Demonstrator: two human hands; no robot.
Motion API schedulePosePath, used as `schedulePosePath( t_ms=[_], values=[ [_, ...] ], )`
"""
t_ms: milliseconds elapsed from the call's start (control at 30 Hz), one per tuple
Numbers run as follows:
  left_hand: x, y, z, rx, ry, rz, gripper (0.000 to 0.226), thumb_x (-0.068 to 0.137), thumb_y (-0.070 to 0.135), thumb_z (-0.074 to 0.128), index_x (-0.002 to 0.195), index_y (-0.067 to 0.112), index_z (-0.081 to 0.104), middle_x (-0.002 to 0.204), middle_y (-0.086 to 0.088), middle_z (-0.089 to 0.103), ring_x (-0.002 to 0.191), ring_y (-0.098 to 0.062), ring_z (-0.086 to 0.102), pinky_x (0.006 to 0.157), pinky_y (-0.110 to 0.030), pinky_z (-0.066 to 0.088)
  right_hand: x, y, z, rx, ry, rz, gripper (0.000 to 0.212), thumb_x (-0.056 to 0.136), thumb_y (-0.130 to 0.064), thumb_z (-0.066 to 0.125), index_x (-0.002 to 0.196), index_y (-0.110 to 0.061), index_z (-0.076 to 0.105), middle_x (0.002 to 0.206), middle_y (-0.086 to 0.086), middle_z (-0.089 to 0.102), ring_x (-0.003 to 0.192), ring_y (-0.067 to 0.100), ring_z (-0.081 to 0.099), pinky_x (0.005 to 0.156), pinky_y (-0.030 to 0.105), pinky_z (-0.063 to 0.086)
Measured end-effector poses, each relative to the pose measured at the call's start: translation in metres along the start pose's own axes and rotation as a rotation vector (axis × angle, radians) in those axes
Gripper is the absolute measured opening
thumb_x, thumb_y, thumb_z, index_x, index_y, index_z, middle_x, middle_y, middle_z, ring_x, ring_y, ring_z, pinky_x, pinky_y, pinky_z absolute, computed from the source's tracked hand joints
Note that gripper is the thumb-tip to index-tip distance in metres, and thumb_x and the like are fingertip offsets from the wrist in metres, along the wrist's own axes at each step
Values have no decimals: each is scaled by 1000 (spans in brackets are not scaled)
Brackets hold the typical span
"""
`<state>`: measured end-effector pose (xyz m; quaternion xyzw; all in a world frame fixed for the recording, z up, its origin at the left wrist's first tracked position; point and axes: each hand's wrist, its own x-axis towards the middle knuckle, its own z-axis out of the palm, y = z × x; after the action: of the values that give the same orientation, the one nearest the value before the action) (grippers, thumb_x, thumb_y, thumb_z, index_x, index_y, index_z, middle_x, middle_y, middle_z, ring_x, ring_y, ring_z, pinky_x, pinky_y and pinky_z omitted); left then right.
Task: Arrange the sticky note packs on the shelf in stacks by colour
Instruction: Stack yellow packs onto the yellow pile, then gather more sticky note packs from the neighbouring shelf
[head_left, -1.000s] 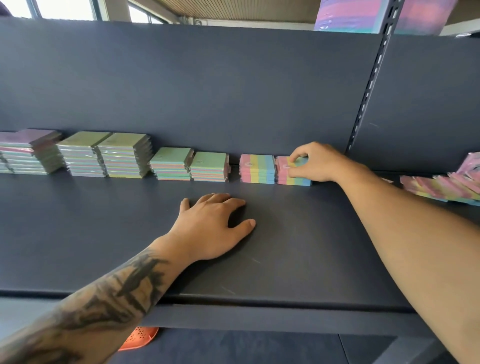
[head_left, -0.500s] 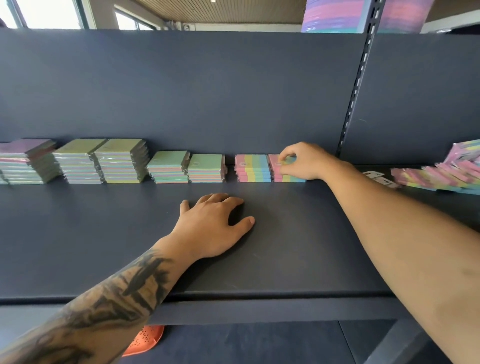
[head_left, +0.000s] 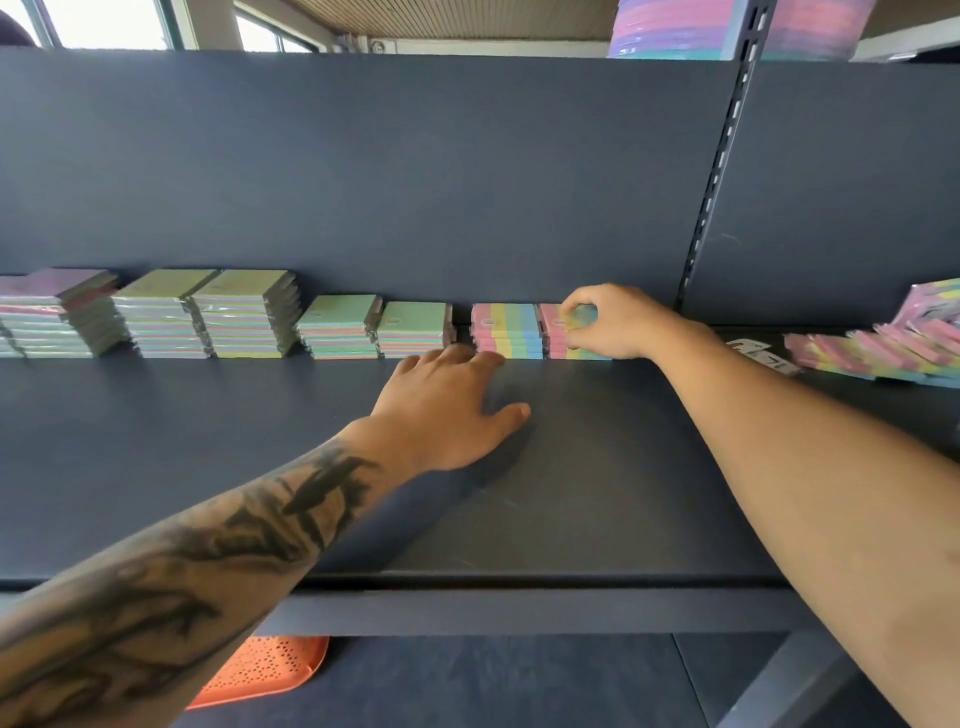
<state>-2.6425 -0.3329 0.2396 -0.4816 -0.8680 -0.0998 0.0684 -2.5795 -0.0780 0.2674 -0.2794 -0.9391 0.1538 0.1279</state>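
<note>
Stacks of sticky note packs line the back of the dark shelf (head_left: 597, 493): a purple-topped stack (head_left: 57, 312) at far left, two yellow-green stacks (head_left: 208, 312), two lower green stacks (head_left: 374, 327), then two rainbow-striped stacks. My right hand (head_left: 613, 322) grips the right rainbow stack (head_left: 558, 332), fingers curled over its top and front. The left rainbow stack (head_left: 506, 330) stands beside it. My left hand (head_left: 452, 410) lies flat on the shelf, fingers stretched out, their tips at the foot of the left rainbow stack.
A loose slanting row of pink and rainbow packs (head_left: 883, 348) lies on the neighbouring shelf at the right, with small labels (head_left: 763, 356) beside it. A slotted upright (head_left: 719, 171) divides the two bays. An orange perforated tray (head_left: 265, 667) sits below.
My left hand has slid forward across the shelf towards the rainbow stacks. My right hand stays on the right rainbow stack.
</note>
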Motion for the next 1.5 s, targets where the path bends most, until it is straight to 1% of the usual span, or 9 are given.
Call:
schedulePosePath(
  t_ms=[133,267,333,500,700,833,1000,1233,1500],
  values=[
    [43,13,-3,82,56,27,74,96,68,46,156,26,35,160,-4,39,147,-27,35,120,-41,24,-4,6,-1,6,5,30,59,82,-43,72,139,-44,57,145,2,53,118,24,55,87,33,44],
    [79,17,10,74,-16,22,73,96,67,45,156,25,37,158,-4,42,147,-30,36,122,-47,24,-7,14,0,-1,11,29,65,84,-39,71,146,-41,52,148,3,51,122,26,55,88,32,43],
    [84,20,19,59,-42,8,72,97,64,46,156,22,37,157,-4,43,147,-32,35,121,-51,23,-9,15,2,-7,15,16,66,85,-38,70,148,-39,51,149,3,51,124,27,56,90,31,44],
    [87,21,25,23,-7,23,70,96,62,49,150,18,43,150,-8,49,140,-37,40,115,-48,36,-10,18,6,-18,39,-1,66,85,-45,71,147,-40,51,149,4,52,126,29,56,98,35,47],
    [87,22,28,78,11,34,77,94,67,49,155,22,38,156,-4,45,144,-34,38,116,-49,36,-7,20,9,-19,32,-11,62,88,-44,71,147,-39,51,148,3,54,125,30,57,96,35,47],
    [88,22,27,115,17,25,81,90,73,49,152,23,40,153,-6,47,141,-35,40,114,-50,37,-4,18,5,-66,-48,7,72,86,-45,72,151,-41,42,149,1,52,125,28,55,91,34,44],
    [87,24,21,36,109,52,79,86,74,51,151,31,40,150,-2,49,140,-31,43,115,-51,30,-19,9,-3,-84,-59,0,92,84,-41,74,161,-37,23,163,-2,32,145,26,39,113,40,38],
    [50,29,-2,31,100,82,66,93,66,47,150,33,45,151,0,49,141,-28,42,118,-48,28,-65,8,-22,-113,-25,-42,80,92,-40,65,160,-42,24,166,-7,27,148,24,34,114,41,36],
    [-66,50,-15,-7,5,-54,55,96,70,43,141,40,52,154,5,48,139,-26,47,116,-50,27,-165,3,-7,-82,-50,-171,67,101,-58,48,160,-35,27,165,2,30,150,26,31,117,46,34]
  ],
)
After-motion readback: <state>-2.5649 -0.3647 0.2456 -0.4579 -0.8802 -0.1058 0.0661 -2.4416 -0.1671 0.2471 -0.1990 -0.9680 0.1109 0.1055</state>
